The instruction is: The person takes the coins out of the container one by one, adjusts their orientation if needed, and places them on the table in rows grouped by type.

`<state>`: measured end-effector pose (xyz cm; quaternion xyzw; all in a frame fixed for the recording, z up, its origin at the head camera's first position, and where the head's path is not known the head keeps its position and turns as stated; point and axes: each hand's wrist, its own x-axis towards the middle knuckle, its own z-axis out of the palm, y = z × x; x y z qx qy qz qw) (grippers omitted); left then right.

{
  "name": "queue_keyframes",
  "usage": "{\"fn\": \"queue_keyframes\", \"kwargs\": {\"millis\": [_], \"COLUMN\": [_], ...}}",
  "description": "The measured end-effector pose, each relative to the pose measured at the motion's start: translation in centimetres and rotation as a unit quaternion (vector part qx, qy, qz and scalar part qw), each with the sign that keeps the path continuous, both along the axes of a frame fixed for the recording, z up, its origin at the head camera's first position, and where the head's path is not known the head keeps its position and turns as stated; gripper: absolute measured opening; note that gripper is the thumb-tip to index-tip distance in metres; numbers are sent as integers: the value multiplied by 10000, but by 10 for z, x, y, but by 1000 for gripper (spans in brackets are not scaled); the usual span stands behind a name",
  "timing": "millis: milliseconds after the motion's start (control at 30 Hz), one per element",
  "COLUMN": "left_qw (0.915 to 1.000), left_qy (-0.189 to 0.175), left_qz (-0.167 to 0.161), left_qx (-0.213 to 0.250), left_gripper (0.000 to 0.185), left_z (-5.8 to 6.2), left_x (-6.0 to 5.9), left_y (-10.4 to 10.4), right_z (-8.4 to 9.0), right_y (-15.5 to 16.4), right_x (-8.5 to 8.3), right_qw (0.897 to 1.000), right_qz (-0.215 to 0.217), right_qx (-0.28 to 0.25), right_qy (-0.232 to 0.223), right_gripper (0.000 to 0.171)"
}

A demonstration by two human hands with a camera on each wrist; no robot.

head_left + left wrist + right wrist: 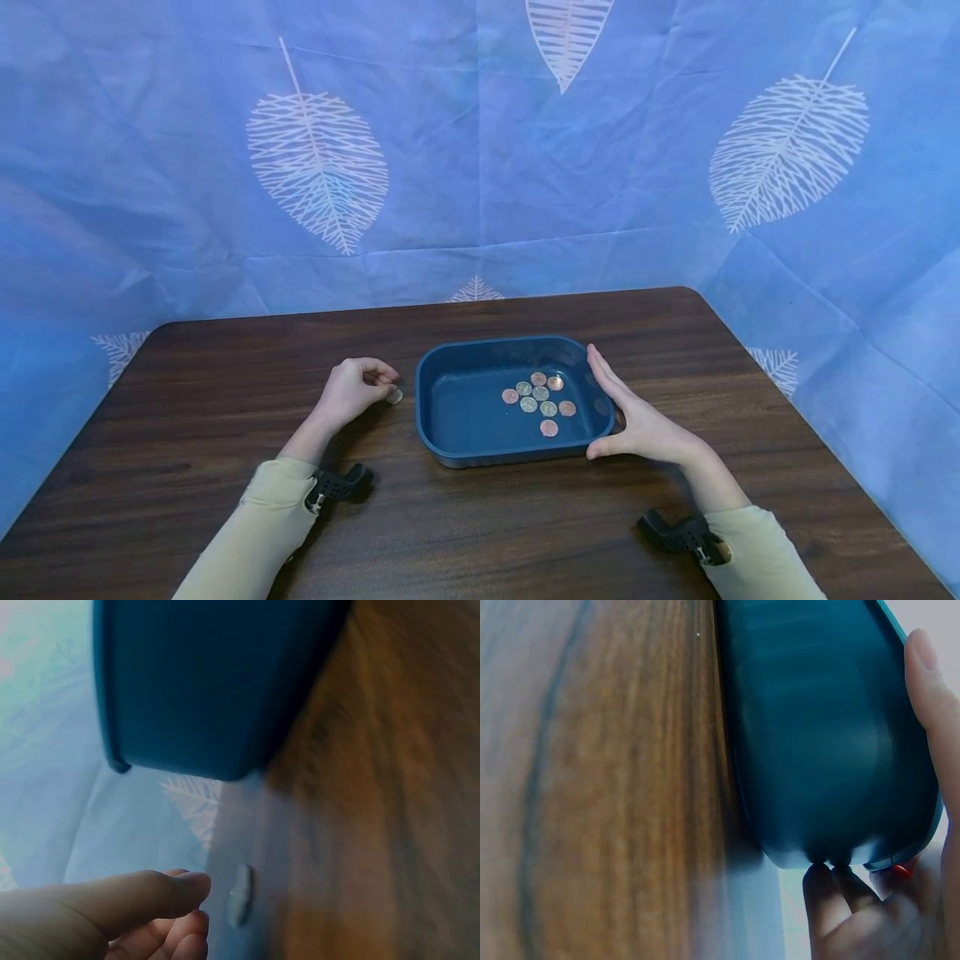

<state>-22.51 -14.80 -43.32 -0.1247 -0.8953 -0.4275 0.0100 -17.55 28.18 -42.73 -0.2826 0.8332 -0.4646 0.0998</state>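
On the surface (225, 400), your left hand (352, 392), fingers curled, reaches a thin, slippery coin (394, 397) beside the tray (450, 408); pinch its edges. Your right hand (637, 421), fingers straight, steadies the tray's side.

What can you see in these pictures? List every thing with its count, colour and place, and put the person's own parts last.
tray: one, dark blue, middle of the table.
coins in the tray: eight, copper and silver-grey, lying flat in the tray's right half.
loose coin: one, silvery, on the table just left of the tray, at the left fingertips.
table: one, dark brown wood grain.
backdrop cloth: one, blue with white leaf prints, behind and beside the table.
wrist mounts: two, black, one at each wrist.
sleeves: two, pale yellow.
left hand: fingers curled, tips at the loose coin.
right hand: fingers straight against the tray's right wall.
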Motion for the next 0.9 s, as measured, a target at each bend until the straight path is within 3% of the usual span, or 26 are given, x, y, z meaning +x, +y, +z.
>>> {"fn": "queue_keyframes", "kwargs": {"millis": [167,367,600,900], "left_qw": [9983,9923,9894,9883], "left_qy": [570,1143,1144,972], "left_qz": [-55,-62,-479,-753], "left_qx": [109,474,761,904], "left_gripper": [11,10,10,9], "left_z": [15,43,61,58], "left_x": [1,4,5,9], "left_y": [9,31,62,102], "right_z": [0,0,-1,0], "right_y": [1,2,2,0], "right_x": [1,1,0,-1], "right_qw": [10000,10000,10000,9999], "right_qz": [6,-9,22,20], "right_qx": [-75,-77,-84,-109], "right_qy": [-23,-31,-28,-66], "right_gripper": [120,119,120,120]}}
